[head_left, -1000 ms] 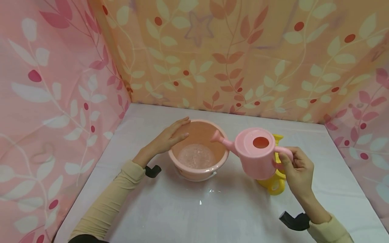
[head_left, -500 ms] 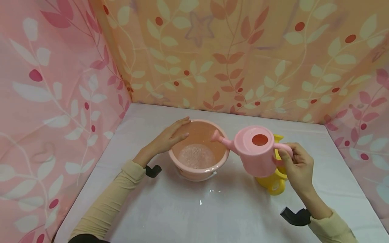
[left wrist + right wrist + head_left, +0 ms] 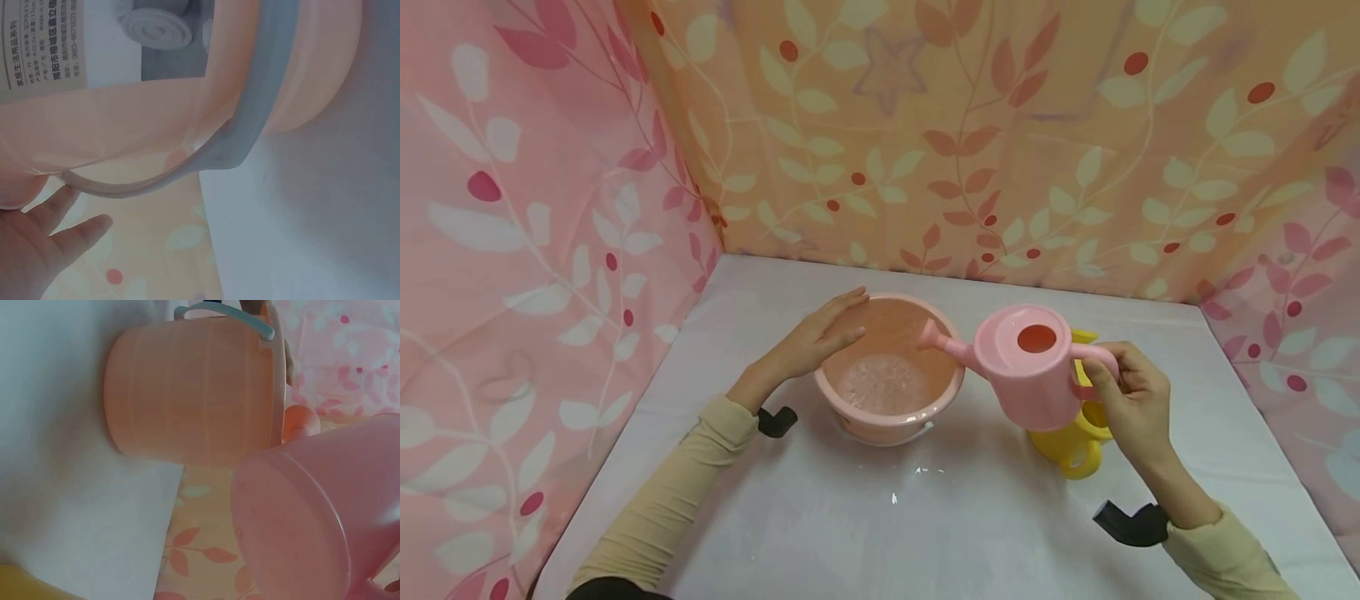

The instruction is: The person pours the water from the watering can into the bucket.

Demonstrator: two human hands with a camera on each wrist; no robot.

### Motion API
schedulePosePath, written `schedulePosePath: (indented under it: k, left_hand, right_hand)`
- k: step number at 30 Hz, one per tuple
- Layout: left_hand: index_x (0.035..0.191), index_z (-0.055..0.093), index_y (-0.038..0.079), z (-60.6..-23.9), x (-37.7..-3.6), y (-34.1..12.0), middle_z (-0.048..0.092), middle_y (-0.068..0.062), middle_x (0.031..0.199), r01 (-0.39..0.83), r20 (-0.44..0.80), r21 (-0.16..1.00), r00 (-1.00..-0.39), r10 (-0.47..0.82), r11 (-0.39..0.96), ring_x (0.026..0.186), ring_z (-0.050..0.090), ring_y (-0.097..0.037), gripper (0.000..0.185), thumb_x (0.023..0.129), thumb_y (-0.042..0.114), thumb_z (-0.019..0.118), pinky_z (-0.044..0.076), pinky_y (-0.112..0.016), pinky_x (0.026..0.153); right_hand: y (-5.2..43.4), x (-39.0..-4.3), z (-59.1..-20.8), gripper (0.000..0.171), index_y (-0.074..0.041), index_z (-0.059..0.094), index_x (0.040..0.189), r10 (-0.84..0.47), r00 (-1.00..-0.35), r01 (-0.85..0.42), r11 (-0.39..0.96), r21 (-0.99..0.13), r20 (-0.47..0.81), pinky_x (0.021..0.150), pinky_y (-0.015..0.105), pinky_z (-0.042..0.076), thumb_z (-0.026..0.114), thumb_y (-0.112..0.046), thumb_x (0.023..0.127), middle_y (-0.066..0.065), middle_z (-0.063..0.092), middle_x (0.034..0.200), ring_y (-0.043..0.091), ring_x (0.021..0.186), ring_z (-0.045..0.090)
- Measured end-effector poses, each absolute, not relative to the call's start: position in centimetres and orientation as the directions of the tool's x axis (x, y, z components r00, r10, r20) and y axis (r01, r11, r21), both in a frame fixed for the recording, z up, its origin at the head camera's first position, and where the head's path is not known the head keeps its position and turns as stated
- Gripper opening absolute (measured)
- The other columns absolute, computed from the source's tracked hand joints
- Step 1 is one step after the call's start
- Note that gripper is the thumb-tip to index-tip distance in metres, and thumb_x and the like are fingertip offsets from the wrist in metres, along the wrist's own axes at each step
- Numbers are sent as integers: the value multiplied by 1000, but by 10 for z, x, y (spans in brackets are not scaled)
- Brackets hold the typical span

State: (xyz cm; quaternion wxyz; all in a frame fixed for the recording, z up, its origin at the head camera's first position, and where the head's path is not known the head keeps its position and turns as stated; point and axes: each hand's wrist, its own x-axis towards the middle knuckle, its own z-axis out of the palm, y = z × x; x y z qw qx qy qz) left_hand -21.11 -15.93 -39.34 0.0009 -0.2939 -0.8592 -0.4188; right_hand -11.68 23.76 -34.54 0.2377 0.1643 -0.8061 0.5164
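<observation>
My right hand (image 3: 1131,404) grips the handle of a pink watering can (image 3: 1037,392), held in the air and tilted. Its spout (image 3: 946,343) reaches over the rim of a peach bucket (image 3: 880,429). Rippled water (image 3: 883,383) covers the bucket's bottom. At the bucket's left rim my left hand (image 3: 808,340) rests with fingers mostly straight. In the left wrist view those fingers (image 3: 78,240) spread beside the rim, close to the bucket's grey handle (image 3: 119,187). The right wrist view shows the can's base (image 3: 290,531) raised near the bucket's rim.
A yellow watering can (image 3: 1071,450) stands on the white-covered table (image 3: 850,533), partly hidden behind the pink one. Drops of water (image 3: 928,471) lie in front of the bucket. Patterned cloth walls (image 3: 887,167) enclose the table at the back and sides.
The pink watering can and my right hand have risen slightly, with more of the yellow can uncovered. The water's ripples have shifted. My left hand has stayed at the bucket's rim.
</observation>
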Motion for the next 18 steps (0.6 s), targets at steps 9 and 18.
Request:
schedulePosePath:
  k: [9,18]
  left_hand:
    - [144,34,23,-394,-212,-160,24,6,153,509,253,714,-827,502,480,140,19,-14,58,93,48,48,22,-46,112]
    - [144,33,22,-394,-211,-160,23,7,153,510,253,718,-826,504,474,141,19,-17,58,93,47,48,22,-47,112]
  right_hand:
    - [238,-121,-342,13,14,55,99,-32,-852,-492,390,-778,522,56,20,53,55,7,88,-10,63,91,2,76,65]
    - [238,-123,-341,13,14,55,99,-58,-832,-522,415,-745,551,56,18,53,55,7,88,-10,63,92,3,75,64]
